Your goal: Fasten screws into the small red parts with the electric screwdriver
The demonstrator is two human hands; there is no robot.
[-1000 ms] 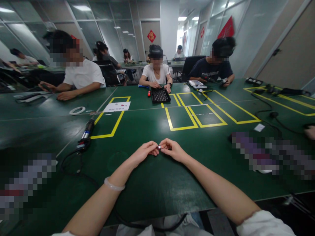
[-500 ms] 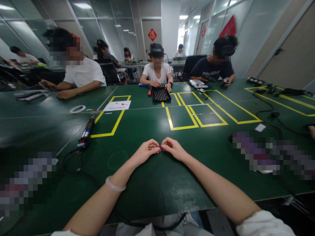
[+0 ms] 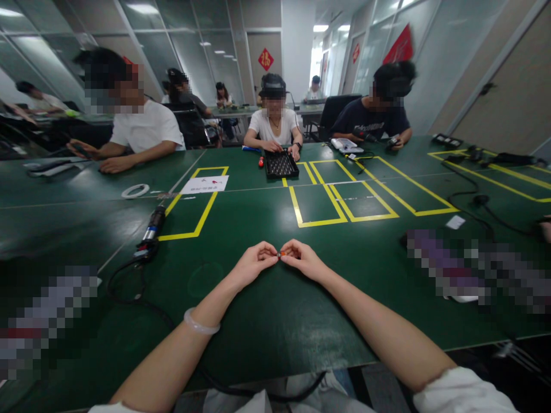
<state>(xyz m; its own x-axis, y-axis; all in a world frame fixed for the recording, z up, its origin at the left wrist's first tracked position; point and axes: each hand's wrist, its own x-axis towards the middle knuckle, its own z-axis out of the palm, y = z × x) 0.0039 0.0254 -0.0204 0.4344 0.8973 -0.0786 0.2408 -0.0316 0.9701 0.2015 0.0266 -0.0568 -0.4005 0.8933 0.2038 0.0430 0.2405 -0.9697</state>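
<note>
My left hand (image 3: 257, 261) and my right hand (image 3: 305, 259) meet fingertip to fingertip above the green table (image 3: 258, 321). Pinched between them is a tiny piece (image 3: 279, 256) with silvery and red-orange parts, too small to name. Both thumbs and forefingers are closed on it, and the fingers cover most of it. A pale bracelet (image 3: 201, 326) circles my left wrist.
Yellow tape outlines (image 3: 322, 222) mark the table ahead. To the left lie a black cylindrical tool (image 3: 151, 229) with a cable, a tape roll (image 3: 135, 191) and a paper sheet (image 3: 205, 184). Opposite, a person works over a black tray (image 3: 282, 166).
The tiny piece has turned a little between my fingertips: orange and silver now show where dark red did. Both hands have stayed nearly in place.
</note>
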